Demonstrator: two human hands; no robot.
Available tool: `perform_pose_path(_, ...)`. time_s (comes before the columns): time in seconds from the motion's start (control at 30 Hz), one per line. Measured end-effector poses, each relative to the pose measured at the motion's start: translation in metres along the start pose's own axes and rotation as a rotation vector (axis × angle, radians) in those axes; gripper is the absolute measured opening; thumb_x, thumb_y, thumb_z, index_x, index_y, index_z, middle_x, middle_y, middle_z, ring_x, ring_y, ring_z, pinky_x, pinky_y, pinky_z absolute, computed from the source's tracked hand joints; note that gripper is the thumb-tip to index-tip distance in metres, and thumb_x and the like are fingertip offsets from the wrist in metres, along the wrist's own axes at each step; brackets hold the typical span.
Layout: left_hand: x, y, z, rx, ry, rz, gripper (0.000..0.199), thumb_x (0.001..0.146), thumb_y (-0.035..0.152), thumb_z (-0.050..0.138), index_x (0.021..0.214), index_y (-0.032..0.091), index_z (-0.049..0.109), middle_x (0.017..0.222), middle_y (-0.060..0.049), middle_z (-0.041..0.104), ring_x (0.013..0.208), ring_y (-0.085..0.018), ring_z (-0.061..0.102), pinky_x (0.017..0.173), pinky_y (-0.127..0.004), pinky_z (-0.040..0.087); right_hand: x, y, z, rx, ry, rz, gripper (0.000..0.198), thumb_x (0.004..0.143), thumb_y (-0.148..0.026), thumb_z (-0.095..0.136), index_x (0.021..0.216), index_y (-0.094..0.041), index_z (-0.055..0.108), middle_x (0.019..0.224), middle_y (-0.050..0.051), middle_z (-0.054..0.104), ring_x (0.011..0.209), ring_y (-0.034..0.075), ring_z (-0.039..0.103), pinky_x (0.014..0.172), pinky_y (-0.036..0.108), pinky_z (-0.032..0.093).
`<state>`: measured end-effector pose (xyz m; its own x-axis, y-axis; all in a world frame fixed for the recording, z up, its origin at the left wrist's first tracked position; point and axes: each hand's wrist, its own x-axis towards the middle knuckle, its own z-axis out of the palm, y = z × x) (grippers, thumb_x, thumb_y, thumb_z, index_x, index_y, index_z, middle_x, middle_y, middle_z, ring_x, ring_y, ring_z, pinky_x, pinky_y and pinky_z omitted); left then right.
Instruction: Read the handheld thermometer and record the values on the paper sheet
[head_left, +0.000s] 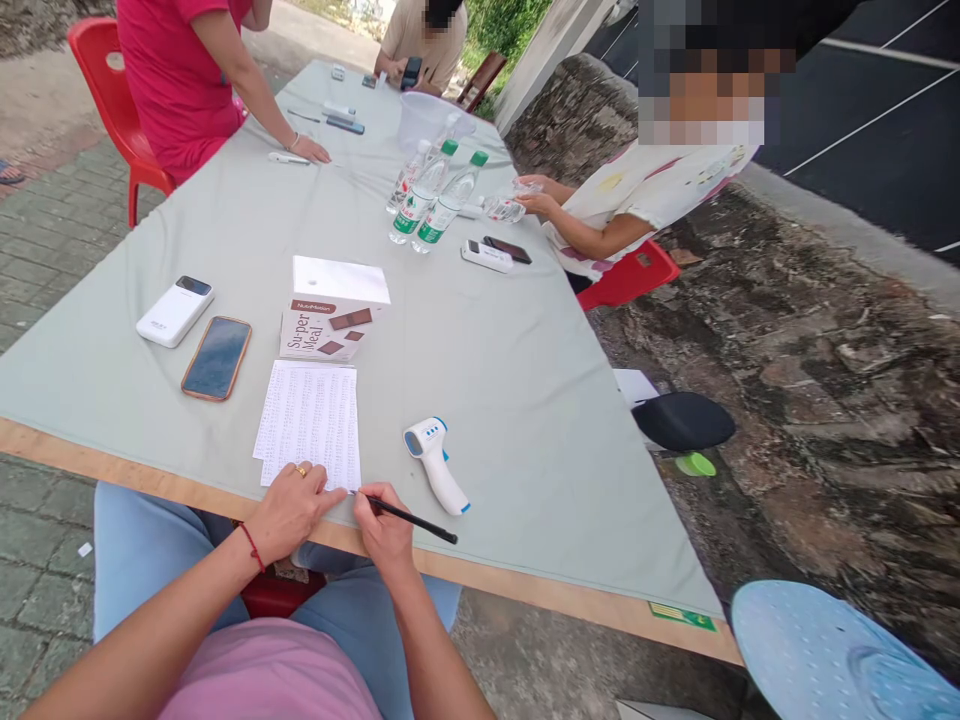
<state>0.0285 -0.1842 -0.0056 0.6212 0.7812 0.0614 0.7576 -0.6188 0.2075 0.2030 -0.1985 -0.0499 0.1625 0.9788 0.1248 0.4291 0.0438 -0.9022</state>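
Observation:
My left hand (294,510) lies on the lower edge of the printed sheets (311,415), fingers resting on the paper. A ring and a red cord bracelet are on it. In my right hand (385,525) is a black pen (420,522), its tip at the sheets' lower right corner, close to my left fingertips. To the right of the sheets lies a white and blue infrared thermometer (435,465). Just beyond the papers stands a white and brown box (334,315) lettered "Super Meal". Left of it are a white power bank (175,311) and a phone (217,358).
Several water bottles (439,205) stand mid-table before a translucent basin (427,122). Another power bank (487,256) and a dark phone (508,249) lie at the right. People are around the table; one person's hand (307,150) rests on it. A blue hat (832,650) is at lower right.

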Motion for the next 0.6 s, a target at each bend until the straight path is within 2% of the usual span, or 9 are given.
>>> perform_pose_path(0.6,-0.0008,-0.0009,0.0033,0.010,0.015,0.009,0.026,0.095,0.016,0.042,0.114,0.025,0.057,0.088,-0.006,0.049,0.077,-0.020,0.044,0.068,-0.034,0.033,0.0001,0.0018,0.0002,0.014,0.010,0.013,0.014,0.076,-0.031,0.053,0.068,-0.021,0.057,0.057,-0.004,0.056,0.053,0.013,0.049,0.054,0.026,0.042)
